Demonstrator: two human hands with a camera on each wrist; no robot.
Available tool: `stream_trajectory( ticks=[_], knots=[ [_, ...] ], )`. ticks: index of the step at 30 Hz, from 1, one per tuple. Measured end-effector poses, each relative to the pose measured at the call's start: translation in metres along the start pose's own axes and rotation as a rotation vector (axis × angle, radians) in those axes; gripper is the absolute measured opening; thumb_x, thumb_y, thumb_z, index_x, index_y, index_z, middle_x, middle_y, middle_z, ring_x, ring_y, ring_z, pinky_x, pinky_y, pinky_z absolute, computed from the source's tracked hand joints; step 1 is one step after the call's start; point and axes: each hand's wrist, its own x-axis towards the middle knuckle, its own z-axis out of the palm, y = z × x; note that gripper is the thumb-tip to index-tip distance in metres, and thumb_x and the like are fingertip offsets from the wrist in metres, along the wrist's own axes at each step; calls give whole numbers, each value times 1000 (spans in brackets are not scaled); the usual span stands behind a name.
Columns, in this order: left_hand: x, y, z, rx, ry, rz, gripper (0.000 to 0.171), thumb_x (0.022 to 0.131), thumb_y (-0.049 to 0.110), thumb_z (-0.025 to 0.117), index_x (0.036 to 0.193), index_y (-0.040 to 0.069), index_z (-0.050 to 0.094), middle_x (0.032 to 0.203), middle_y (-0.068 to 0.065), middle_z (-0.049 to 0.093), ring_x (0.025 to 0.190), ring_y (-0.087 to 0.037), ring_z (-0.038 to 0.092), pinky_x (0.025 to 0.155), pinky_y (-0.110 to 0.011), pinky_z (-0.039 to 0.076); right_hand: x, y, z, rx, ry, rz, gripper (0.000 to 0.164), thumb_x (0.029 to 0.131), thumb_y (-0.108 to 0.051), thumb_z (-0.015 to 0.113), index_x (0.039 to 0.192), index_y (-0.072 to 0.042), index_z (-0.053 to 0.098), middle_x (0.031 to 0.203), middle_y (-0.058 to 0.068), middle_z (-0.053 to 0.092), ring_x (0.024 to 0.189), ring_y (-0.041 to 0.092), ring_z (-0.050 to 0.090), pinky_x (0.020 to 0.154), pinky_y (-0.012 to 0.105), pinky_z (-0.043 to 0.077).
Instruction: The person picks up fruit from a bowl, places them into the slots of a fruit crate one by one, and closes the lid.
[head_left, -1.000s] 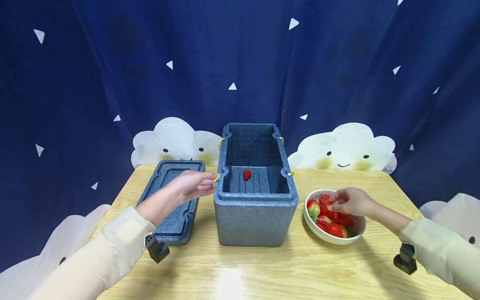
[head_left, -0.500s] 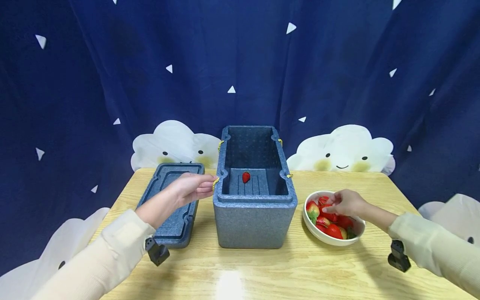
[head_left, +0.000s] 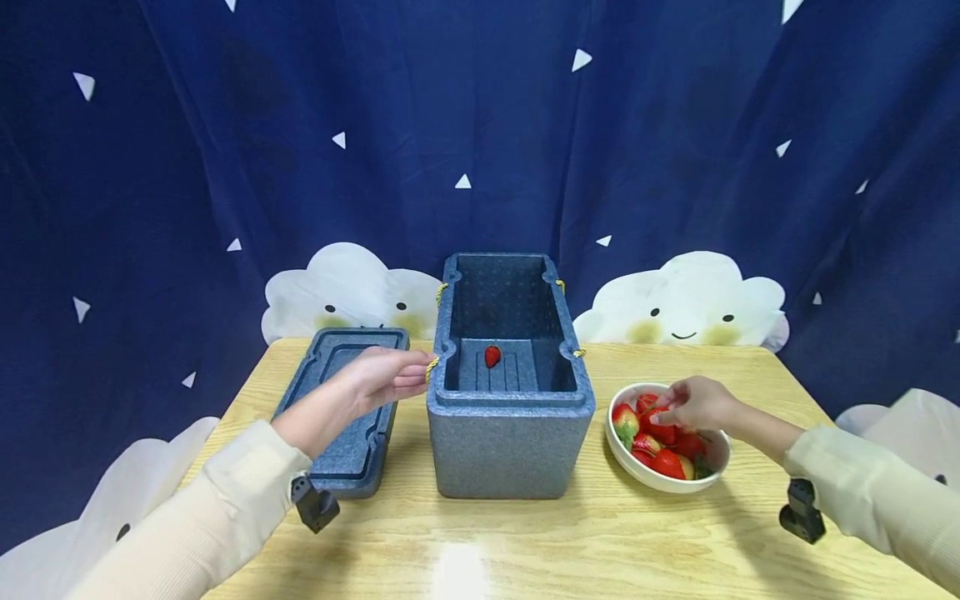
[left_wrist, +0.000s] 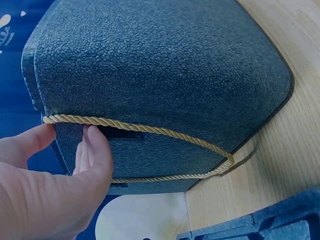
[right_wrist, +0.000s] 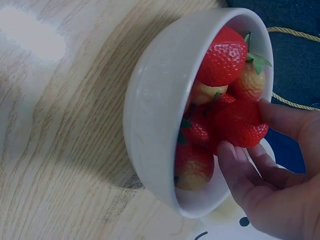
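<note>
My right hand (head_left: 701, 407) reaches into a white bowl (head_left: 630, 473) of strawberries. In the right wrist view, its thumb and fingertips pinch a red strawberry (right_wrist: 242, 122) among the others, the thumb on one side and the fingers on the other. The left hand (head_left: 382, 375) is beside a speckled blue-grey foam box (head_left: 502, 454). In the left wrist view, its thumb and fairly straight fingers touch the box's side by the yellow twisted rope (left_wrist: 170, 132), a gap between them. One strawberry (head_left: 492, 357) lies on the box's floor.
The box's lid (head_left: 341, 454) lies on the wooden table (head_left: 525, 542), left of the box and partly behind my left arm. A dark blue curtain (head_left: 517, 125) with white triangles and clouds hangs behind the table.
The head view has tilted slightly upward, so everything sits a little lower. My right hand stays at the bowl, its wrist shifting slightly; the left hand keeps its place at the box.
</note>
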Motion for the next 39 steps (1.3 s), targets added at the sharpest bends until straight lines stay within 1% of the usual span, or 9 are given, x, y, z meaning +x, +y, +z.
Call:
stream_trajectory(
  ticks=[3,6,11,18,22,25,28,32,39],
  knots=[
    [0,-1,0,-3,3,-1,49,96,11,52,139,-9,39,144,-25,45,99,-13,63,114,-39,41,0,-2,-3,17,-16,-11,32,77,-17,78,96,4,63,73,-1,59,61,10,54,55,23,52],
    [1,-1,0,-13,2,0,51,97,11,52,141,-9,36,145,-26,44,107,-17,62,115,-39,40,1,-5,-7,-2,-7,-57,36,76,-18,79,98,6,64,79,2,64,67,10,56,59,23,51],
    [0,-1,0,-16,7,1,52,97,11,52,141,-8,35,144,-26,44,117,-21,59,114,-39,41,4,-13,-13,-32,10,-88,39,74,-20,81,101,5,66,86,7,69,78,12,57,67,21,49],
    [-1,1,2,-1,19,0,48,96,12,54,138,-8,42,143,-24,47,103,-14,64,111,-37,45,8,-18,-15,-13,-14,-73,40,75,-20,81,104,4,66,90,8,70,81,14,59,67,22,51],
    [0,0,2,-3,21,-1,47,96,12,54,137,-8,42,143,-24,47,106,-15,63,111,-37,45,11,-21,-16,6,-15,-81,42,75,-22,80,105,4,66,90,6,70,80,12,59,67,21,51],
    [0,0,1,-4,20,2,47,96,12,53,138,-8,41,143,-24,47,107,-16,63,112,-37,44,14,-23,-16,9,-7,-90,43,76,-24,80,106,4,66,91,5,71,80,10,58,69,20,49],
    [-1,0,1,-10,21,3,47,97,12,53,138,-8,41,142,-24,48,101,-13,64,112,-38,44,16,-26,-17,10,0,-92,44,76,-27,80,107,2,67,92,5,72,81,10,59,73,21,48],
    [-1,-1,0,-21,17,7,48,96,11,54,138,-8,41,140,-23,50,94,-10,65,113,-38,43,19,-30,-19,9,6,-98,45,76,-29,80,107,1,67,93,6,72,82,11,60,73,20,48],
    [-1,-2,1,-15,21,18,49,96,11,54,138,-9,39,134,-21,55,90,-9,65,113,-39,43,23,-38,-24,33,9,-141,46,77,-26,80,109,4,65,95,9,73,84,11,62,75,20,50]
  ],
)
